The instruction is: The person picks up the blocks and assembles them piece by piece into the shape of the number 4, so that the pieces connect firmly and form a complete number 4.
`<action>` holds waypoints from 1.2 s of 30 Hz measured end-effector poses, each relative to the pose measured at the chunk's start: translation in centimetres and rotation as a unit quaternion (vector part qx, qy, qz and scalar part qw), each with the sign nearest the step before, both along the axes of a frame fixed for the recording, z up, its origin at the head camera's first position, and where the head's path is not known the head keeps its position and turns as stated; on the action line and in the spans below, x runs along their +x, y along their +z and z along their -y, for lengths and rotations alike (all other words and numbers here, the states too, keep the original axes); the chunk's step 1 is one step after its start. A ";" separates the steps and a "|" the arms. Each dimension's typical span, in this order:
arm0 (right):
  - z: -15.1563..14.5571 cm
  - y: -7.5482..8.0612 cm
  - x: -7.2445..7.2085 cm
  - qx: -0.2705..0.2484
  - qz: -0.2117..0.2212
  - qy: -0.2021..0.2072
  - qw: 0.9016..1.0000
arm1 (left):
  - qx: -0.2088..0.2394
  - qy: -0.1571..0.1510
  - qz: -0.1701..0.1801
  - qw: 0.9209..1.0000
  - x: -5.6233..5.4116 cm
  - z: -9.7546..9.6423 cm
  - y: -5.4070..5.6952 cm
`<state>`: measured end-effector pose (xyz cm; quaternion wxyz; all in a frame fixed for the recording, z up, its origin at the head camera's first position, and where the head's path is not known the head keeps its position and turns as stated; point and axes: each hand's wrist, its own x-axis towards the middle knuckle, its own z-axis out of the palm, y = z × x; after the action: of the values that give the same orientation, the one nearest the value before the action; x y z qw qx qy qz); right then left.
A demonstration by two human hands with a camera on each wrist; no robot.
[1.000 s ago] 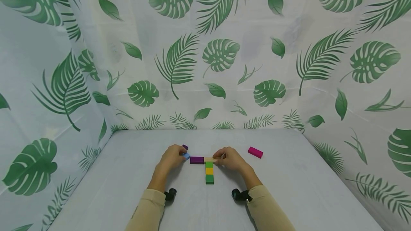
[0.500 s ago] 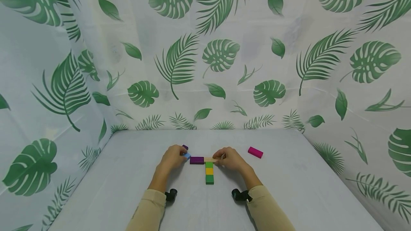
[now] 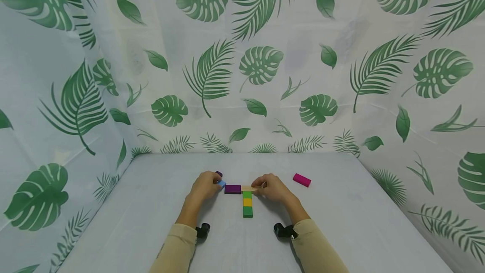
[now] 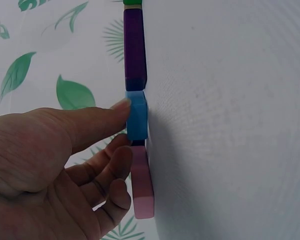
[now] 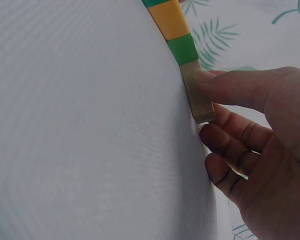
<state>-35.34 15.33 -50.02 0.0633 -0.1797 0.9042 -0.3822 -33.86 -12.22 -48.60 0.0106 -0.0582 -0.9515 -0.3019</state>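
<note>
My left hand [image 3: 204, 185] pinches a small blue block [image 4: 137, 116] with its thumb on the near face; the far fingertips are partly hidden. The blue block is right at the left end of a long purple block [image 3: 233, 189]. A plain wooden block [image 5: 196, 90] continues the row to the right, and my right hand [image 3: 273, 186] pinches it. From the wooden block a line runs toward me: a light green block [image 3: 247, 194], a yellow one [image 3: 247, 202] and a dark green one [image 3: 248, 212].
A pink block [image 4: 142, 185] lies beside the left hand's curled fingers, hidden in the head view. Another dark purple block [image 3: 219, 174] shows partly behind that hand. A magenta block [image 3: 302, 180] lies at the back right. Leaf-printed curtains [image 3: 242, 129] surround the table.
My left hand has shifted the blue block slightly to the right, closer to the purple block's end. The right hand and the other blocks stay where they were.
</note>
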 end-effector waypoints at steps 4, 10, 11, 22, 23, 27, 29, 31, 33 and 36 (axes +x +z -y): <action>0.0 0.0 0.0 0.002 -0.003 0.002 1.000 | -0.003 -0.003 -0.004 1.000 0.0 -0.1 0.0; -0.1 0.0 0.0 0.003 -0.006 0.002 1.000 | -0.001 0.001 -0.004 1.000 0.1 -0.3 0.0; -0.1 0.0 0.0 0.003 -0.007 0.002 1.000 | 0.001 0.002 -0.003 1.000 0.1 -0.4 0.0; -0.2 -0.2 -0.3 0.006 -0.014 0.009 1.000 | 0.000 -0.002 -0.007 1.000 0.0 -0.4 -0.1; -0.2 -0.2 -0.3 0.006 -0.014 0.009 1.000 | 0.000 -0.002 -0.007 1.000 0.0 -0.4 -0.1; -0.1 -0.2 -0.3 0.005 -0.010 0.007 1.000 | -0.002 0.000 -0.008 1.000 0.0 -0.4 -0.1; -0.1 -0.2 -0.2 0.005 -0.009 0.007 1.000 | -0.003 0.000 -0.008 1.000 0.0 -0.4 -0.2; -0.1 -0.2 -0.2 0.005 -0.009 0.006 1.000 | -0.003 0.000 -0.010 1.000 0.0 -0.4 -0.2; -0.1 -0.2 -0.2 0.004 -0.009 0.005 1.000 | -0.002 -0.001 -0.011 1.000 -0.1 -0.4 -0.2; -0.1 -0.2 -0.3 0.003 -0.009 0.007 1.000 | -0.001 -0.001 -0.011 1.000 -0.1 -0.4 -0.2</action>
<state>-35.60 15.43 -50.23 0.0585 -0.1887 0.9045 -0.3780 -34.00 -11.78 -48.79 0.0209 -0.0629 -0.9516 -0.3002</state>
